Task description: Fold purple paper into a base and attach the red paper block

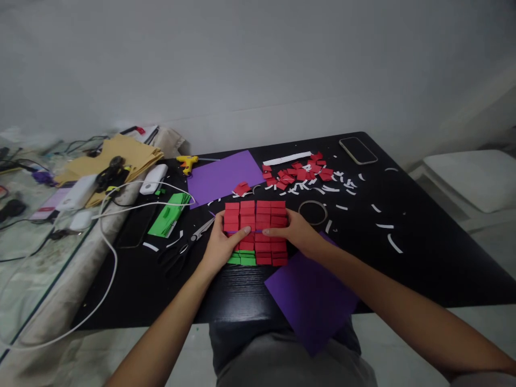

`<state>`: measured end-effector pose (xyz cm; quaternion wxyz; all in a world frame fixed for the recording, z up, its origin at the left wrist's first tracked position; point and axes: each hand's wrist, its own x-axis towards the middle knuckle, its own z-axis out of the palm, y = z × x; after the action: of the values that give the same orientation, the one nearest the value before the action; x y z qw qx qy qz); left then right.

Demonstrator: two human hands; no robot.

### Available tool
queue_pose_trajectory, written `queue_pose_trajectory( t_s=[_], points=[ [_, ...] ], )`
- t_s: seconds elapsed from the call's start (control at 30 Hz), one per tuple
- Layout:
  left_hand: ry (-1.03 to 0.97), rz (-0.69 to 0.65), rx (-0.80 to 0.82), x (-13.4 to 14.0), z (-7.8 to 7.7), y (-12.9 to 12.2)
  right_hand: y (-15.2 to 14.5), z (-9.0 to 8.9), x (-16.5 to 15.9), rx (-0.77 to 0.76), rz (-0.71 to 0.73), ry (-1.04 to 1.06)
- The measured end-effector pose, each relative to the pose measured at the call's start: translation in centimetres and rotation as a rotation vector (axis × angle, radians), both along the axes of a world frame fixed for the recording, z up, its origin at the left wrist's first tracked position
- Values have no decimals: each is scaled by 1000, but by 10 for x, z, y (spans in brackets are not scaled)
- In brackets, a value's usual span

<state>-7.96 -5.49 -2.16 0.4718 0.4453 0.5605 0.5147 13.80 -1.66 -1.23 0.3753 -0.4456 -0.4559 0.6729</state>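
Note:
Between my two hands is a block of folded paper pieces [271, 245], mostly red in rows, with some green ones at its lower left corner. My left hand [228, 239] grips its left side, thumb lying across the front. On the right side my right hand [296, 230] holds it the same way, its thumb pointing left toward the other thumb. A thin purple line shows between the rows near the thumbs. A purple sheet [312, 295] lies below my right forearm and hangs over the table's front edge. Black-handled scissors [184, 248] rest left of my left hand.
Loose red paper pieces [298, 173] and white paper strips [395, 243] are scattered behind and to the right. A roll-like ring [313, 213], another purple sheet [226, 177], green folded paper [169, 215], a yellow glue gun [187, 164] and a phone [358, 150] lie about. A white cable [115, 258] loops at left.

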Motion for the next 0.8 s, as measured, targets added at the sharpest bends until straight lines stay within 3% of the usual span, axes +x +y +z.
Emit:
queue_pose_trajectory(
  t_s=[0.2, 0.5, 0.8],
  points=[
    [-9, 46, 14, -1, 0, 1, 5, 7, 17, -188, 171, 146],
    [-71, -74, -29, -4, 5, -1, 10, 3, 26, -137, 200, 56],
    [-34, 21, 46, -2, 8, -2, -9, 13, 18, -134, 119, 65]
  ],
)
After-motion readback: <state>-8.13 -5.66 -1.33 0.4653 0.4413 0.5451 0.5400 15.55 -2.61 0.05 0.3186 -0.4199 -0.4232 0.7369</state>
